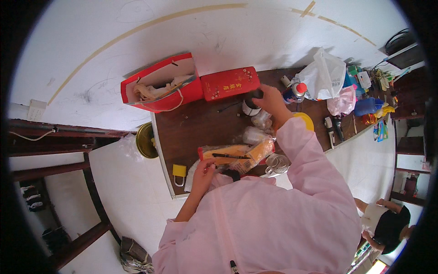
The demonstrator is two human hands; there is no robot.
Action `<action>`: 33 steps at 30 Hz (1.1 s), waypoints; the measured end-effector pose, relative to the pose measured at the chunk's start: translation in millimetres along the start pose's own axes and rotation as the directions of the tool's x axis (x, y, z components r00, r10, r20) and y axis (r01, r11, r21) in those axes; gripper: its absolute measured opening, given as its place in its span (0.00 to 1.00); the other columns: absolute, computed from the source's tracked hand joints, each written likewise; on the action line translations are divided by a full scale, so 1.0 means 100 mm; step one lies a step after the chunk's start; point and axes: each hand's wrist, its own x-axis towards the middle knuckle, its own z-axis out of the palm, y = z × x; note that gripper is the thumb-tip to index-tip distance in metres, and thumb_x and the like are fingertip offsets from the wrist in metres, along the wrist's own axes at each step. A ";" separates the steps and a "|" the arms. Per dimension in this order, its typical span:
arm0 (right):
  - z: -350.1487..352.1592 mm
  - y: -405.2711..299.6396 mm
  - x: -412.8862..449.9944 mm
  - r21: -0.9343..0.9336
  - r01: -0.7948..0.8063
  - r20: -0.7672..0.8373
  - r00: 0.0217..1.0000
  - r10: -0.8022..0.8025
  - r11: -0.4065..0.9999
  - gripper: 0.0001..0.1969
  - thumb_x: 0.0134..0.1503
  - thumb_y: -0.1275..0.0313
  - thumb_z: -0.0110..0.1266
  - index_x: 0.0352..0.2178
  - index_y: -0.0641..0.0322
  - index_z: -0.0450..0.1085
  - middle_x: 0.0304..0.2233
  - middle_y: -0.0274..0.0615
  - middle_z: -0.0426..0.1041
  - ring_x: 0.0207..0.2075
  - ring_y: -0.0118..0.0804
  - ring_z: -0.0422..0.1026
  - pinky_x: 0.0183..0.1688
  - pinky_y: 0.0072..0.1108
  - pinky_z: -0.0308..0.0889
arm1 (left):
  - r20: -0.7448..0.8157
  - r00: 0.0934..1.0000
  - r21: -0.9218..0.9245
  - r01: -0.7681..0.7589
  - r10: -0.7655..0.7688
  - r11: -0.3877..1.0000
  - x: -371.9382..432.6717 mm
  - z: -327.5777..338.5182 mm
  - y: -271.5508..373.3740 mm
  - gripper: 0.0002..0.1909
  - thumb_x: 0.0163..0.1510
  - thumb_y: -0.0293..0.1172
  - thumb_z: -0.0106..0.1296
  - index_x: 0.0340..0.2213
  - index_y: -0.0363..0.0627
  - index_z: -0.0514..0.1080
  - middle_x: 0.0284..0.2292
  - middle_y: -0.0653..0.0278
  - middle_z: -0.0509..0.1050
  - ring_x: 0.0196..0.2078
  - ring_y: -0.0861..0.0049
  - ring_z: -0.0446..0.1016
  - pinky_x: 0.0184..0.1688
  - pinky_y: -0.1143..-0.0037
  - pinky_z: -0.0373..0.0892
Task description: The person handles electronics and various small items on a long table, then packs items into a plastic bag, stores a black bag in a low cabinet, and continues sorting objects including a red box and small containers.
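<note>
My right hand [272, 101] reaches across the brown table. Its thumb and fingers close around the side of a dark round object [252, 95] above a white cylindrical container [250, 109]. Low at the near side, my left hand [204, 173] has its fingers bent together; whether something small is between them cannot be told. Just beyond it, a black pen [231, 156] lies across orange packets in clear plastic [260, 150]. Clear plastic cups [254, 135] stand behind these packets. A glass mug [278, 163] is near the front edge, below my right forearm.
A red paper bag [162, 85] and a red box [231, 84] stand against the wall. Rightward are a red-capped spray can [295, 93], a white plastic bag [323, 75] and hair clippers [329, 132]. A yellow padlock [179, 170] lies front left. Another person [390, 224] is at lower right.
</note>
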 end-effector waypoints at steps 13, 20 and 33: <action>0.17 -0.88 0.80 0.094 0.000 -0.131 0.991 0.012 0.996 0.14 0.36 0.64 0.54 0.24 0.63 0.67 0.26 0.47 0.70 0.31 0.48 0.69 0.33 0.33 0.64 | 0.051 0.999 -0.036 0.010 -0.008 0.999 -0.04 -0.06 -0.08 0.12 0.51 0.31 0.44 0.38 0.44 0.66 0.38 0.63 0.66 0.40 0.76 0.65 0.41 0.78 0.62; 0.44 -0.90 0.99 0.097 -0.017 -0.150 0.988 0.031 0.995 0.14 0.36 0.66 0.54 0.26 0.63 0.67 0.28 0.50 0.69 0.32 0.49 0.69 0.34 0.34 0.64 | 0.076 0.996 0.001 0.046 -0.046 0.999 0.02 -0.09 -0.25 0.12 0.50 0.31 0.44 0.38 0.43 0.66 0.35 0.63 0.68 0.38 0.76 0.67 0.40 0.78 0.63; -0.52 -0.07 0.43 -0.205 -0.327 -0.119 0.944 0.308 0.922 0.25 0.41 0.57 0.53 0.41 0.57 0.63 0.42 0.47 0.63 0.45 0.48 0.61 0.44 0.33 0.60 | 0.120 0.990 -0.001 0.072 -0.071 0.997 0.06 -0.05 -0.23 0.11 0.50 0.30 0.45 0.37 0.42 0.66 0.36 0.62 0.67 0.37 0.77 0.66 0.39 0.79 0.63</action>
